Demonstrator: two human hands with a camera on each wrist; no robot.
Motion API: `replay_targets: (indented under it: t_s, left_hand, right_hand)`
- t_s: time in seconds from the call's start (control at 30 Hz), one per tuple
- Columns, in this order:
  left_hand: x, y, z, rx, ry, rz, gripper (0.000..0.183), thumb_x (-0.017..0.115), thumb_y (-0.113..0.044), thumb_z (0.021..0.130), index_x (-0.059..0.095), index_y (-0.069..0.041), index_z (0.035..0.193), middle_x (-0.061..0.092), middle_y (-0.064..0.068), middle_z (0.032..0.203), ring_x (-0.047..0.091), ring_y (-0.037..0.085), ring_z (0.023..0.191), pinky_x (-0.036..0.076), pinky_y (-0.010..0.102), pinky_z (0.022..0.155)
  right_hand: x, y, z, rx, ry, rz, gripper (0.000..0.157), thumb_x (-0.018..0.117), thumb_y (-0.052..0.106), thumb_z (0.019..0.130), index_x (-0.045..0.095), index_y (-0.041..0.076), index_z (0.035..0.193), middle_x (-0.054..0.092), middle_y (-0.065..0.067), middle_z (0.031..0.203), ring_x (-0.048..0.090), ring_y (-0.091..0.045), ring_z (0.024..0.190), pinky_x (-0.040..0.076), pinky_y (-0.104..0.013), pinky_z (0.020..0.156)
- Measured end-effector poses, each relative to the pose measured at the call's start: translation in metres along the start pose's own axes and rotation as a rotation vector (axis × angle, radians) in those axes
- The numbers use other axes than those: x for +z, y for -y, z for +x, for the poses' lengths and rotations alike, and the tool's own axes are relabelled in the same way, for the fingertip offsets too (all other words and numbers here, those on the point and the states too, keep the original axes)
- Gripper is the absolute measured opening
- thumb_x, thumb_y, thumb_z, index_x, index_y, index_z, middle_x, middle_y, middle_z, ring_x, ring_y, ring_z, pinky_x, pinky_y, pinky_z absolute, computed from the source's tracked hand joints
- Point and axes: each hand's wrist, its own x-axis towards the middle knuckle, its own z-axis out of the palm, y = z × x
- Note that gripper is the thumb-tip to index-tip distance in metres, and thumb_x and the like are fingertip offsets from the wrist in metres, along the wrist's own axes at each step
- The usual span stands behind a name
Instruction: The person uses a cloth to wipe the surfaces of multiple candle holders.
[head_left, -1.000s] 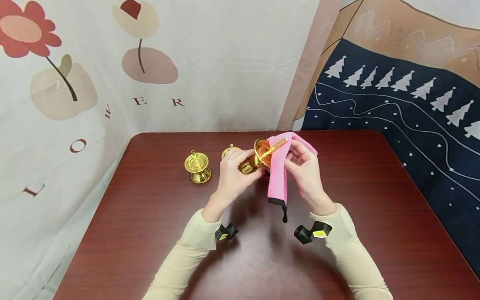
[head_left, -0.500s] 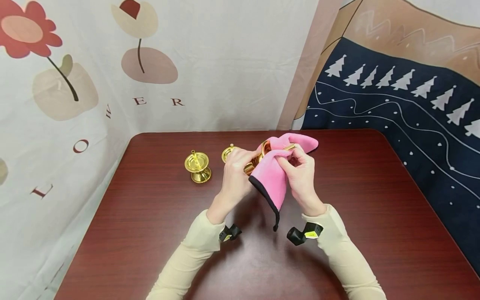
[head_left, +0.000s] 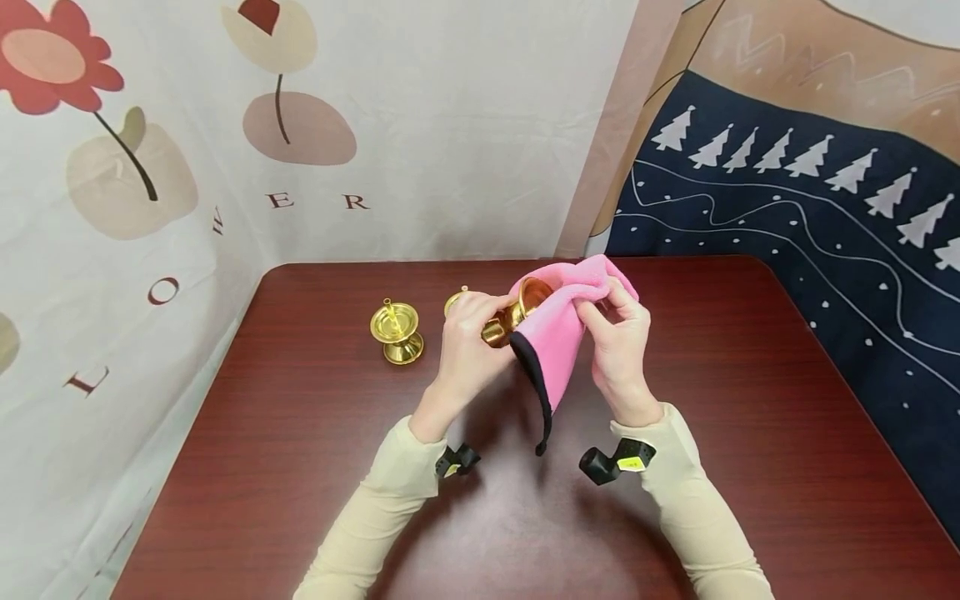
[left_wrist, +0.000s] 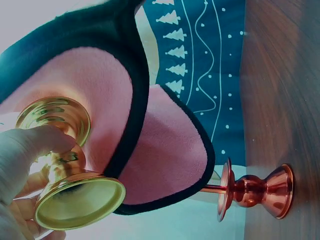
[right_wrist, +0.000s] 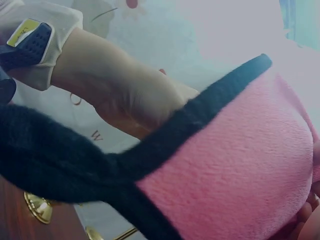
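Above the middle of the dark red tabletop (head_left: 300,433), one left hand (head_left: 471,337) grips one gold candle holder (head_left: 497,332), tilted with its dish towards one pink cloth (head_left: 558,337). The cloth covers part of that dish, and the rod inside it cannot be made out. One right hand (head_left: 622,346) pinches the cloth, its fingertips partly hidden by the folds. One band of black edging (head_left: 536,375) hangs at the cloth's lower end. Further left, one standing holder (head_left: 397,329) shows whole; one more holder (head_left: 452,302), behind the left hand, shows only as a sliver. From the left wrist, one reddish holder (left_wrist: 250,191) stands upright; whether it is that half-hidden one cannot be told. The right wrist view cuts off the right hand's fingers.
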Motion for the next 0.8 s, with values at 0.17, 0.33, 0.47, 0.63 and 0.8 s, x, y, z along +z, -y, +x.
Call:
replay_targets:
  t_s: [0.17,0.33,0.47,0.63,0.8]
  left_hand:
    - [0.0,0.004,0.0,0.008,-0.001,0.002,0.04,0.083,-0.013,0.063,0.069,0.002,0.098,0.065,0.011,0.084,0.053,0.027,0.085,0.036,0.046,0.096]
    - [0.0,0.006,-0.001,0.005,-0.001,0.01,0.038,0.081,-0.011,0.062,0.069,0.002,0.096,0.065,0.012,0.084,0.054,0.027,0.085,0.036,0.046,0.096]
    - [0.0,0.006,0.001,-0.025,-0.03,0.018,0.038,0.082,-0.012,0.062,0.069,0.001,0.095,0.066,0.011,0.084,0.054,0.027,0.085,0.04,0.043,0.088]
    - [0.001,0.004,0.004,-0.019,-0.048,0.017,0.038,0.083,-0.012,0.064,0.069,0.001,0.097,0.067,0.012,0.086,0.053,0.026,0.084,0.04,0.042,0.078]
    - [0.003,0.0,0.003,0.0,-0.031,0.012,0.036,0.082,-0.014,0.068,0.07,0.002,0.098,0.067,0.013,0.087,0.054,0.027,0.088,0.038,0.049,0.093]
  right_hand:
    - [-0.002,-0.001,-0.001,0.022,-0.059,0.071,0.028,0.06,-0.01,0.081,0.074,0.012,0.092,0.061,-0.003,0.089,0.052,-0.013,0.071,0.049,-0.019,0.058]
    - [-0.005,-0.001,0.0,0.043,-0.104,0.136,0.022,0.061,-0.007,0.083,0.074,0.008,0.094,0.064,-0.006,0.09,0.058,-0.014,0.07,0.053,-0.021,0.062]
    - [-0.007,-0.002,0.0,0.077,-0.108,0.109,0.022,0.061,-0.006,0.084,0.075,0.01,0.091,0.064,-0.006,0.091,0.058,-0.013,0.072,0.053,-0.021,0.063]
    - [-0.003,-0.008,-0.005,0.089,-0.019,-0.033,0.032,0.061,-0.01,0.081,0.073,0.02,0.081,0.063,0.001,0.084,0.053,-0.011,0.072,0.046,-0.017,0.057]
    - [0.005,-0.011,-0.008,0.038,0.048,-0.133,0.035,0.063,-0.011,0.079,0.07,0.023,0.078,0.056,0.004,0.073,0.049,-0.012,0.07,0.042,-0.018,0.059]
